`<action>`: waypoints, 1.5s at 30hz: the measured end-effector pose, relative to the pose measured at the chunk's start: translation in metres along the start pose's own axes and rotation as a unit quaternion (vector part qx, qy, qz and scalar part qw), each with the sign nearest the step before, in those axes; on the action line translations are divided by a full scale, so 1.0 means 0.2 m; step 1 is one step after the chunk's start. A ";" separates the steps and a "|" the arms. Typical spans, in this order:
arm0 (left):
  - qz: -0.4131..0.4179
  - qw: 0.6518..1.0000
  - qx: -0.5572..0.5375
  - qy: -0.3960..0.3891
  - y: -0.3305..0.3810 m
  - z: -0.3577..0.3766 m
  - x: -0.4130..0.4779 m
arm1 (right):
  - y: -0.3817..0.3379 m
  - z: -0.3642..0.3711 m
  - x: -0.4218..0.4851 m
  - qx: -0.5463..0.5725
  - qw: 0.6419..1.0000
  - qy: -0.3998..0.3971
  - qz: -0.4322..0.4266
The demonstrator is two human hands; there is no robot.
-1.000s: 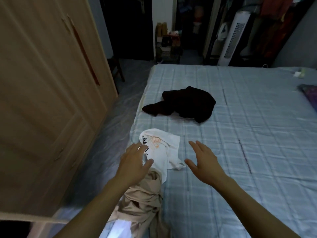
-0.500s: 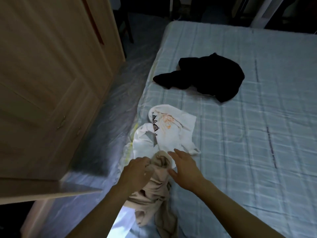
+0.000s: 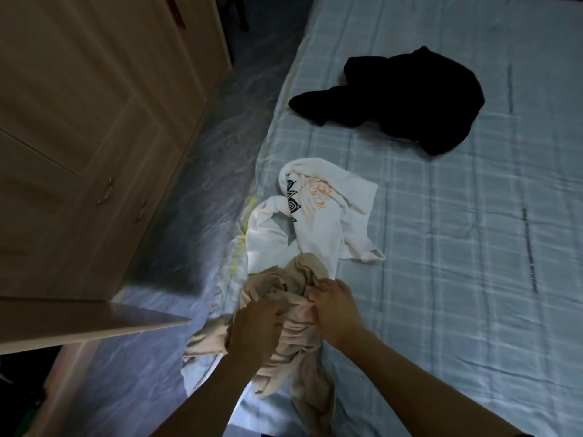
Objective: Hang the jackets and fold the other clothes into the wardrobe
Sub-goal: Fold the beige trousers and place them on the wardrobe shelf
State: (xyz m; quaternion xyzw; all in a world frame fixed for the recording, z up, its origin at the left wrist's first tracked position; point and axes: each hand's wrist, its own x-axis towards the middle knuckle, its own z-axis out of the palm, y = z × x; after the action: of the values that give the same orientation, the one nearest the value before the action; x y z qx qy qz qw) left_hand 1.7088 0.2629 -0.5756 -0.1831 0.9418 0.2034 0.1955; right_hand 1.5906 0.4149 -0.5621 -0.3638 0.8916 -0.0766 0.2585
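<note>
Beige garment (image 3: 299, 342) bunched at the near left edge of the bed (image 3: 473, 294), partly on the mattress, partly trailing over the side, lower end cut off by the bottom border. Too crumpled to tell what kind of garment. Gripped by both hands: left hand (image 3: 252, 329) curled down into the folds, fingertips buried in cloth and out of sight; right hand (image 3: 334, 307) just beside it, fingers pinching a ridge of the same fabric. Both forearms cut off at the lower border.

Just beyond, touching the beige heap and partly under it: white T-shirt (image 3: 318, 234), crumpled. Printed with orange lettering (image 3: 318, 192), upside down and creased, not readable with any certainty; beside it a black zigzag graphic (image 3: 291, 200), half lost in a fold.

Farther up the bed, well apart from the white shirt: black garment (image 3: 410, 99), too dark for seams or shape.

On the pale blue checked sheet at right, a dark line of small print (image 3: 530, 250), too small to read.

At left, wardrobe (image 3: 94, 121) of pale wood with small metal handles (image 3: 107, 190), top cut off. Nearer, a pale wooden edge (image 3: 94, 323) jutting toward the bed, perhaps an open door; cannot tell, space beneath lost in shadow. Between wardrobe and bed, glossy wrinkled floor covering (image 3: 195, 184), blurred
</note>
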 end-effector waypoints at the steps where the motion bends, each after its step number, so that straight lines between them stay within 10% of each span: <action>1: -0.004 1.000 -0.001 0.007 0.01 -0.02 -0.01 | 0.00 -0.01 -0.01 0.016 1.000 0.016 -0.003; 22: 0.326 0.880 -0.170 0.300 1.07 -1.44 0.02 | 0.14 -1.52 -0.65 0.199 0.844 0.496 0.044; 45: 0.397 0.834 -0.183 0.338 1.91 -1.44 -0.40 | 0.74 -1.79 -1.38 0.169 0.789 0.591 -0.007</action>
State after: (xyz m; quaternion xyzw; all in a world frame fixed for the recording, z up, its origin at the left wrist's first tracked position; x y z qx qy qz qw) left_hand 1.5303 0.4782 -0.1800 0.1165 0.8866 0.3573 -0.2697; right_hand 1.4824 0.6937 -0.1922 -0.2044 0.8405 -0.4276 -0.2624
